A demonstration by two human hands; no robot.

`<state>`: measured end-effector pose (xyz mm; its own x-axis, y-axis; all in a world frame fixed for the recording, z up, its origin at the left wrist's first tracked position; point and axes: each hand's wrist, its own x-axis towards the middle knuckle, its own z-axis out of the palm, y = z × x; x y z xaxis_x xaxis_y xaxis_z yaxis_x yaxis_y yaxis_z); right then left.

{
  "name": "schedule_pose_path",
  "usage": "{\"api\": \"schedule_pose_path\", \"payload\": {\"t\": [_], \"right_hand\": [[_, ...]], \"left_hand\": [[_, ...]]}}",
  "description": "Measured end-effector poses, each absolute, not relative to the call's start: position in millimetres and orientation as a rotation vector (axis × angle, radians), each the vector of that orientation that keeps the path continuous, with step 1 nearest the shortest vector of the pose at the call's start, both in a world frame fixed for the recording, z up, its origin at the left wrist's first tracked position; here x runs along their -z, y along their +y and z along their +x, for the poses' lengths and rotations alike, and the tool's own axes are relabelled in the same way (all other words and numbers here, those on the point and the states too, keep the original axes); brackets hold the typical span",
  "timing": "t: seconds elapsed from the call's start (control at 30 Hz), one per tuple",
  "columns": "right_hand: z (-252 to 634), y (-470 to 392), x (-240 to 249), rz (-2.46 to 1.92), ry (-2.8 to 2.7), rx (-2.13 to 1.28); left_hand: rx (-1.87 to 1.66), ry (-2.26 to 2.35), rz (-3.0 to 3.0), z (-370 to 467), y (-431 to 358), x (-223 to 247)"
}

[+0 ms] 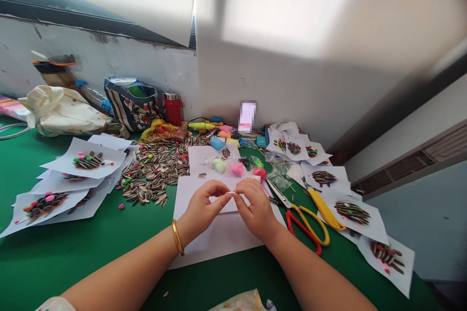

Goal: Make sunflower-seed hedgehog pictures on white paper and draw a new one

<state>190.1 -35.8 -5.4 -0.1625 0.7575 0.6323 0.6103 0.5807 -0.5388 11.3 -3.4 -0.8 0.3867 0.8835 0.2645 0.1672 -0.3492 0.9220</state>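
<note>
Over a sheet of white paper, the fingertips of my left hand and my right hand meet. Between them they pinch a small white piece, which looks like soft modelling clay. A gold bangle circles my left wrist. Just beyond my hands lie lumps of coloured clay in clear bags: pale green clay, pink clay and red clay. Scissors with red and yellow handles rest beside my right hand. A heap of striped sunflower seeds is to the left.
Paper sheets with seed-and-clay figures are stacked at left and right. A yellow utility knife lies by the scissors. Along the wall stand a red bottle, a striped bag, a cream bag and a blurred upright phone-like object.
</note>
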Motion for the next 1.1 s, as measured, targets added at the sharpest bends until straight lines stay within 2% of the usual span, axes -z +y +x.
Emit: {"api": "schedule_pose_path", "payload": {"t": [1.1], "right_hand": [[189.7, -33.4, 8.6, -1.129, -1.914, -0.231]], "left_hand": [[-1.069, 0.948, 1.803, 11.7, -2.3, 4.4]]}}
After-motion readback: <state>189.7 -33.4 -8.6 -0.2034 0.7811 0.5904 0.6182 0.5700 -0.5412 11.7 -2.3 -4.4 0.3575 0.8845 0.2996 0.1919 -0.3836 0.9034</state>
